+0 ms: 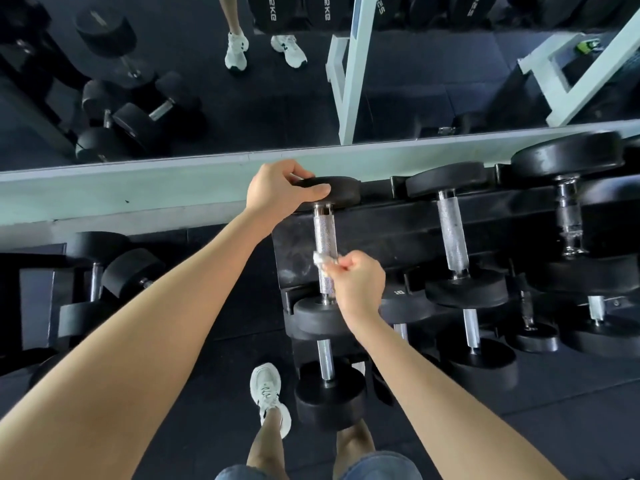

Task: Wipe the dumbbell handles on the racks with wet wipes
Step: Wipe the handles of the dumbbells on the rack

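The dumbbell (346, 192) I am cleaning has a shiny, bumpy silver handle (322, 233) and two round black ends, and it lies on the black rack (381, 230) between my two hands. My left hand (280, 188) curls over the far black end and holds it, and my right hand (360, 278) squeezes a small white wet wipe (320, 260) (all scrunched up) against the handle. More dumbbells (453, 233) sit to the right of my right hand, a big mirror (207, 98) is past my left hand, and the dark floor (214, 368) is under both.
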